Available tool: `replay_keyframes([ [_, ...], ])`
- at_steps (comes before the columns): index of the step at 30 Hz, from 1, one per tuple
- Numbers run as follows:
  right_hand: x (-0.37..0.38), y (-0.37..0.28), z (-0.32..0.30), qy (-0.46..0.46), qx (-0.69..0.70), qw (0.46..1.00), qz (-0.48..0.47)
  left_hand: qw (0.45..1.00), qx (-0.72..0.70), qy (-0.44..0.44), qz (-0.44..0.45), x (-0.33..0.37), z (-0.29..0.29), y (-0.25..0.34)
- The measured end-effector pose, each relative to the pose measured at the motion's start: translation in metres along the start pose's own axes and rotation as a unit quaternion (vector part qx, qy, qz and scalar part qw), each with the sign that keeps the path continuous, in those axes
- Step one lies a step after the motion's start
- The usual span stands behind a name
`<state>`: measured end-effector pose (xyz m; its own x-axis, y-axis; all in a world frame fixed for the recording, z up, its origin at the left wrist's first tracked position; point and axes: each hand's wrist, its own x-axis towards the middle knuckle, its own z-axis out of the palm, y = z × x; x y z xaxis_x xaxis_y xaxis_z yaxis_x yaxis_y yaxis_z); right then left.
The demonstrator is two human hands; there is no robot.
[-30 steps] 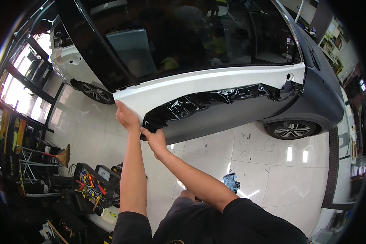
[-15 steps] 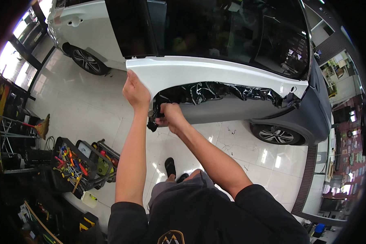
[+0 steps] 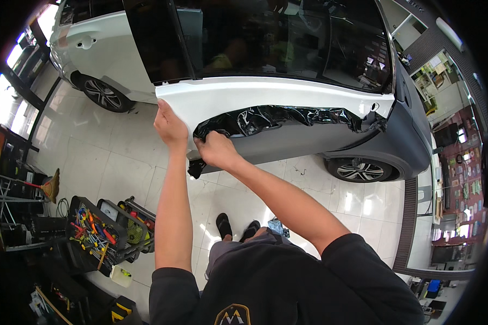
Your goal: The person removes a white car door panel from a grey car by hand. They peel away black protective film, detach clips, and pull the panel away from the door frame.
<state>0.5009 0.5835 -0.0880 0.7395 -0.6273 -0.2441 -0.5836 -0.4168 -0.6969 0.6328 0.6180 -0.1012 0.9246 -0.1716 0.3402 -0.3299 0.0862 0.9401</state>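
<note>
An open car door point(image 3: 233, 91) stands before me, white along its upper part, with a grey lower panel point(image 3: 287, 138). Crumpled glossy black film point(image 3: 257, 120) hangs along the curved border between the two colours. My left hand point(image 3: 171, 127) is wrapped round the door's free edge, just below the window frame. Close beside it, my right hand point(image 3: 217, 150) is closed on the left end of the black film, knuckles up; its fingertips are hidden. A bunched piece of black film point(image 3: 196, 168) sticks out below, at the door's lower edge.
A tool cart point(image 3: 100, 233) full of screwdrivers and pliers stands at lower left, with a broom point(image 3: 50, 187) behind it. Dark shelves line the left side. The rear wheel point(image 3: 361, 170) is at right, the front wheel point(image 3: 103, 93) at far left. Small dark scraps lie on the tiled floor point(image 3: 124, 162).
My right hand has moved up to the film's left end, its fingers now tucked in against the panel. My left hand keeps its hold on the door edge. The view has shifted slightly.
</note>
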Motion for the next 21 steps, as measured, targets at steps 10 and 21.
replay_keyframes([
  [10, -0.008, 0.002, -0.025, -0.020, -0.184, 0.975, -0.123, 0.977, 0.192, 0.092, 0.002, -0.011, 0.008, 0.011],
  [21, -0.061, 0.084, -0.036, -0.009, -0.048, 0.994, -0.101, 0.949, 0.284, 0.137, -0.016, -0.021, 0.008, 0.018],
])
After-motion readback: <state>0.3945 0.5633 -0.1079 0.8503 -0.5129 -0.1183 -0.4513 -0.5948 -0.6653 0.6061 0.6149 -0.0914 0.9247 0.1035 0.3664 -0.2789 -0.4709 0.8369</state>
